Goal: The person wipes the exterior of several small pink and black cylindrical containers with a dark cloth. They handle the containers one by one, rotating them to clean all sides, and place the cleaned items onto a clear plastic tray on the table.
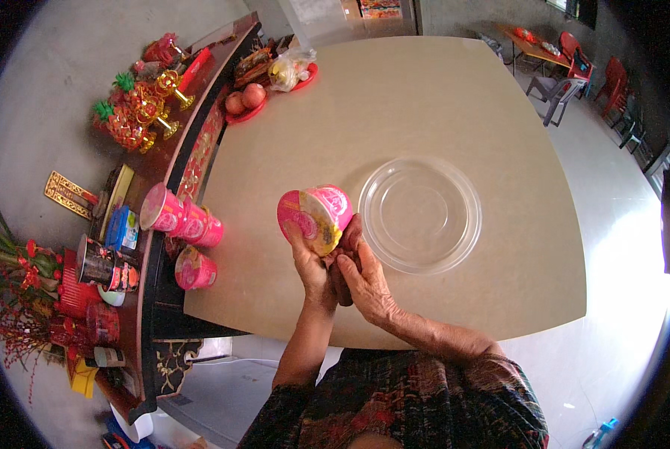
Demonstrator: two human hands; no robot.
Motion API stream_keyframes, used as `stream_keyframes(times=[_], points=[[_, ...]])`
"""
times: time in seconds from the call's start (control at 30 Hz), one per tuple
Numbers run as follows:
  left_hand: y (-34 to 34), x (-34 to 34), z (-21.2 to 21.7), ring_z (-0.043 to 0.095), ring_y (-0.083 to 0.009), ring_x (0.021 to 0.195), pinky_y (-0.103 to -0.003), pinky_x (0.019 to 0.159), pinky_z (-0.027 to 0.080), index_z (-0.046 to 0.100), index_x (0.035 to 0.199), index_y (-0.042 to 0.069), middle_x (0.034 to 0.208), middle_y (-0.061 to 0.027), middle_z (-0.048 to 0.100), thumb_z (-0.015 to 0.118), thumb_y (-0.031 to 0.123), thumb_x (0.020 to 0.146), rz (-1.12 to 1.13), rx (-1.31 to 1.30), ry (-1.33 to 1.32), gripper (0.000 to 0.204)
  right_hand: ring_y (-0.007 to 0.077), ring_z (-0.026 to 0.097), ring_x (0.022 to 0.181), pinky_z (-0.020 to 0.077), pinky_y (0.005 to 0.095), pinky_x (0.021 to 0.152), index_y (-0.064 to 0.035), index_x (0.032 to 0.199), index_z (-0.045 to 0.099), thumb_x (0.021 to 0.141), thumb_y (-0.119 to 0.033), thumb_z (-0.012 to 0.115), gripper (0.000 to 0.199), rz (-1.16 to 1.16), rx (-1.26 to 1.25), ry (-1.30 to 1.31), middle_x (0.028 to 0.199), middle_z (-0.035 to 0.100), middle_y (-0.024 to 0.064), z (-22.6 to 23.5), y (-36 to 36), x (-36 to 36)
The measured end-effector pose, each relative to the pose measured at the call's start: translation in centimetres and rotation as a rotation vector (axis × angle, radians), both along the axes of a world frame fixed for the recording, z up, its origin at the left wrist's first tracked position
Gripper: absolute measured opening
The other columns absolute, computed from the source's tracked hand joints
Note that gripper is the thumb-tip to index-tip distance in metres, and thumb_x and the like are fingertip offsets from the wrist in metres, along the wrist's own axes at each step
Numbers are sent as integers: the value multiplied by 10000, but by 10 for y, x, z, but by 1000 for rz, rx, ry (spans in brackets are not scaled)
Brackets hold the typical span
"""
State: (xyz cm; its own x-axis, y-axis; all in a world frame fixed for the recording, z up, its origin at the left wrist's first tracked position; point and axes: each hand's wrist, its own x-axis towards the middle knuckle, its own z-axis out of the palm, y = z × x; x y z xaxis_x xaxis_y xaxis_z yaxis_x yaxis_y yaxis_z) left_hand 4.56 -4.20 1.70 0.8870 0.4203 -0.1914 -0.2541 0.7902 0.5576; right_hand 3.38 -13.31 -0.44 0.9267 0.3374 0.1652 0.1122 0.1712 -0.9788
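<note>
My left hand [311, 263] grips a pink paper cup [316, 217] with a yellow patterned patch, held tilted above the table [275, 299]. Pressed close to the cup's lower end is my right hand [368, 280], its fingers closed around a dark brown, soft-looking piece [342, 289], perhaps a cloth; part of it is hidden by my fingers. To the right of my hands rests a clear, round plastic lid or shallow tray [421, 213]. More pink cups [193, 221] stand stacked at the table's left edge, with a single pink cup [196, 268] nearer me.
Round pinkish fruits [253, 95] and a clear bag [290, 69] sit on red plates at the far left. Along the left runs a dark wooden altar-like shelf [200, 105] with gold stands and red ornaments. Beyond the table are a grey chair [555, 93] and red chairs [614, 86].
</note>
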Motion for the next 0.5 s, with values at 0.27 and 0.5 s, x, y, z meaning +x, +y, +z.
stream_keyframes(times=[0.27,0.5], points=[[31,-9,-11,642,-186,862,-300,628,560,479,1235,56,1032,-80,621,409,590,946,-134,103,-31,612,149,581,637,481,304,518,1,1234,479,952,-105,511,303,432,88,455,849,587,99,66,-44,4],[38,-36,-20,573,-313,1141,-446,964,503,261,1464,167,1248,-168,571,765,225,787,-186,576,-63,846,290,524,1112,442,410,956,-50,1144,628,855,-79,557,299,98,-120,-357,1166,560,181,69,-60,42]])
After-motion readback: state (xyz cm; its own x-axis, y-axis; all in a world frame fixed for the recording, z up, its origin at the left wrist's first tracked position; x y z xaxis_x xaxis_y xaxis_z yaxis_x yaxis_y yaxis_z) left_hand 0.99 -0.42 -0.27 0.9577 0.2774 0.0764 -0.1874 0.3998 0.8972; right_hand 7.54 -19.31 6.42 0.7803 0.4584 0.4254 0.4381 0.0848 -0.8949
